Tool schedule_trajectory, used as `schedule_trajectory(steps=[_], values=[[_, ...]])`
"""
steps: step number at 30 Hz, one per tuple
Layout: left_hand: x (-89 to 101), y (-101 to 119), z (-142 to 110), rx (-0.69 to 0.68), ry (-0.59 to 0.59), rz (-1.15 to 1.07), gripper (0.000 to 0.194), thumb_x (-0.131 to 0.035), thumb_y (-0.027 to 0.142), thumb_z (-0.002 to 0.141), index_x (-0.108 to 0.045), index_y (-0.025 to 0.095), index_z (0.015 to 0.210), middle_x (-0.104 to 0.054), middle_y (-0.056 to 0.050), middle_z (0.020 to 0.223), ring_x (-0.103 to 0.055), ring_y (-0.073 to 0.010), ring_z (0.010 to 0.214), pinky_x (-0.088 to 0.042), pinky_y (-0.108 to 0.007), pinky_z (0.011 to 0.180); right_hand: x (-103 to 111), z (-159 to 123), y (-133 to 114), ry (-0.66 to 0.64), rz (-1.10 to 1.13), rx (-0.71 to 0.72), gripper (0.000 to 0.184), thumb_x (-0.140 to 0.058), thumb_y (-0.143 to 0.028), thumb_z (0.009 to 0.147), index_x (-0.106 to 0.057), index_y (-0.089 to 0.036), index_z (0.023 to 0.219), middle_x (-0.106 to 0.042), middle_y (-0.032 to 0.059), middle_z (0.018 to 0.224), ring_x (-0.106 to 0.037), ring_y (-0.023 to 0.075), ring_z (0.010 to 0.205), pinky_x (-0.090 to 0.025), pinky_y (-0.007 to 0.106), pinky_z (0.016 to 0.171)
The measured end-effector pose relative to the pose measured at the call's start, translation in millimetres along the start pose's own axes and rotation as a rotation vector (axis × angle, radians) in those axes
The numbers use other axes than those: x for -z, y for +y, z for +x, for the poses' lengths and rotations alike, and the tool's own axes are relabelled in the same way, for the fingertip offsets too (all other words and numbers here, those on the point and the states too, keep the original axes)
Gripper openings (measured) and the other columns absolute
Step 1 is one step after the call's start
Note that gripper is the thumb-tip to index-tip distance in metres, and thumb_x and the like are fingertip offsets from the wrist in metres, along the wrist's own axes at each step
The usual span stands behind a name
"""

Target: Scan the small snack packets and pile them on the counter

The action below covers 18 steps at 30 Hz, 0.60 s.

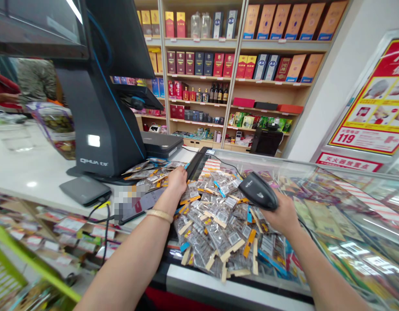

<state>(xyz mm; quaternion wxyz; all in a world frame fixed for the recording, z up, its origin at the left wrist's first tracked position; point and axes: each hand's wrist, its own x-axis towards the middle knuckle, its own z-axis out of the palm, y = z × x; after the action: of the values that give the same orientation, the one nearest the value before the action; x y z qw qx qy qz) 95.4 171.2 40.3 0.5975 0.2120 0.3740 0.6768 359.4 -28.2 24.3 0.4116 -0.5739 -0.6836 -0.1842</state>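
Gripping the scanner [259, 191] in your right hand [282, 214], you are seemingly scanning packets [215, 222] heaped on the table [267, 292]. Your left hand [177, 179] is resting curled, its grip unclear; aiming is probably requiring a visible barcode.

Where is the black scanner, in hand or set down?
In hand: the right hand grips the black scanner above the heaped packets.

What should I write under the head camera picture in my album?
The right hand holds a black barcode scanner over a heap of barcoded packets; the left hand is beside the heap.
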Motion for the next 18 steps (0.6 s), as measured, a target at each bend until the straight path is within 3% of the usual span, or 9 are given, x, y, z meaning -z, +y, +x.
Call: schedule_trajectory(steps=[5,9,14,18], values=[[-5.0,-1.0,-23.9,-0.114,-0.126,0.088,0.012,-0.071,0.013,0.071,-0.060,0.013,0.068,-0.063,-0.002,0.073,-0.063,-0.0094,0.069,-0.053,-0.025,0.080,1.4,1.6,-6.4,0.013,0.020,0.012,0.028,-0.054,-0.032,0.076,-0.066,-0.019,0.098,-0.074,0.0075,0.083,-0.070,0.0242,0.072,-0.054,0.031,0.064],[-7.8,-1.3,-38.7,-0.339,-0.268,0.226,0.026,-0.080,0.023,0.059,-0.059,0.014,0.070,-0.061,0.002,0.070,-0.062,-0.0104,0.061,-0.055,-0.027,0.069,0.2,2.2,-4.7,0.026,0.014,0.010,0.033,-0.055,-0.034,0.075,-0.066,-0.018,0.102,-0.074,0.0099,0.089,-0.071,0.0265,0.077,-0.055,0.034,0.068],[-8.7,-3.9,-48.1,-0.450,-0.459,0.350,0.028,-0.078,0.025,0.058,-0.059,0.017,0.076,-0.062,0.002,0.073,-0.060,-0.0101,0.057,-0.051,-0.023,0.058,0.0,2.4,-3.9,0.017,0.030,-0.009,0.037,-0.057,-0.034,0.074,-0.065,-0.018,0.106,-0.075,0.0099,0.092,-0.071,0.0268,0.081,-0.055,0.035,0.072],[-9.5,-5.0,-53.0,-0.514,-0.578,0.399,0.021,-0.074,0.021,0.063,-0.062,0.018,0.080,-0.061,0.001,0.071,-0.057,-0.0092,0.059,-0.048,-0.021,0.059,2.9,4.3,-8.2,0.026,0.033,-0.013,0.033,-0.057,-0.034,0.074,-0.066,-0.019,0.102,-0.074,0.0084,0.087,-0.071,0.0256,0.076,-0.055,0.033,0.069]])
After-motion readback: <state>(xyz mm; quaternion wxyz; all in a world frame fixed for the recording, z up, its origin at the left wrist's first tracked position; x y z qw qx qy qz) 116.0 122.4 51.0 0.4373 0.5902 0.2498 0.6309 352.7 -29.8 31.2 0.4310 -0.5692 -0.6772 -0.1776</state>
